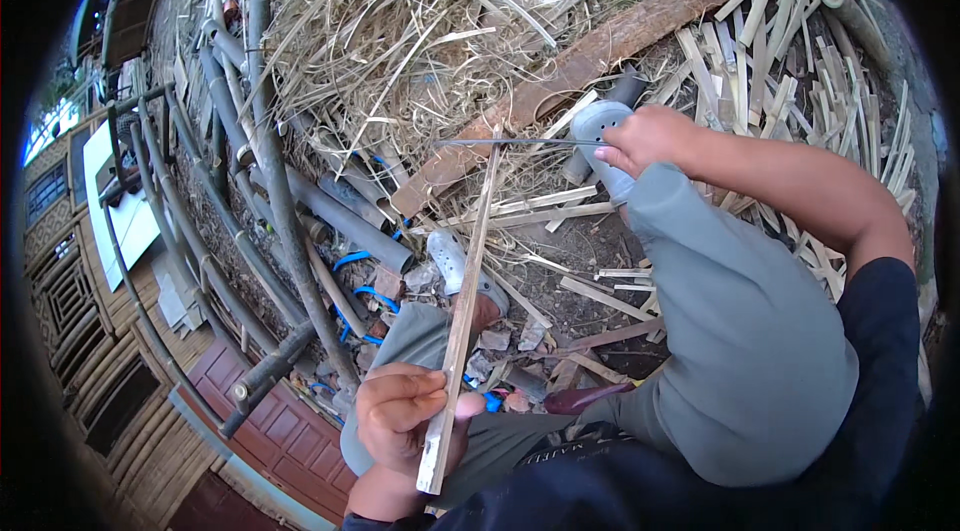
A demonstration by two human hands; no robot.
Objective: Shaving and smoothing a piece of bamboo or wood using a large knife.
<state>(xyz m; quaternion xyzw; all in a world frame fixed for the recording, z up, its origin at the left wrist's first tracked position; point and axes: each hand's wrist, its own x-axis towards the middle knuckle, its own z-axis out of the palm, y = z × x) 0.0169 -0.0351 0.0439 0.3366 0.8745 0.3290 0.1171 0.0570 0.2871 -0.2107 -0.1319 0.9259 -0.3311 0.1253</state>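
My left hand [405, 416] grips a long, split bamboo strip [465, 316] near its close end, with fingers and thumb pinched around it. The strip slants up and away from me. My right hand [650, 143] is closed around a knife, its handle hidden in the fist. The thin dark knife blade [545, 142] points left, seen nearly edge-on. It lies across the strip's far end; whether it cuts into the bamboo I cannot tell. Beneath that end is a rusty brown plank [560, 81] on the ground.
Curly bamboo shavings [420, 41] heap up ahead. Split bamboo slats [780, 71] lie scattered at the right. Bamboo poles [275, 181] stand and lean on the left, near a reddish panelled door [265, 421]. My shoes [450, 261] rest among stones and blue strap pieces [375, 296].
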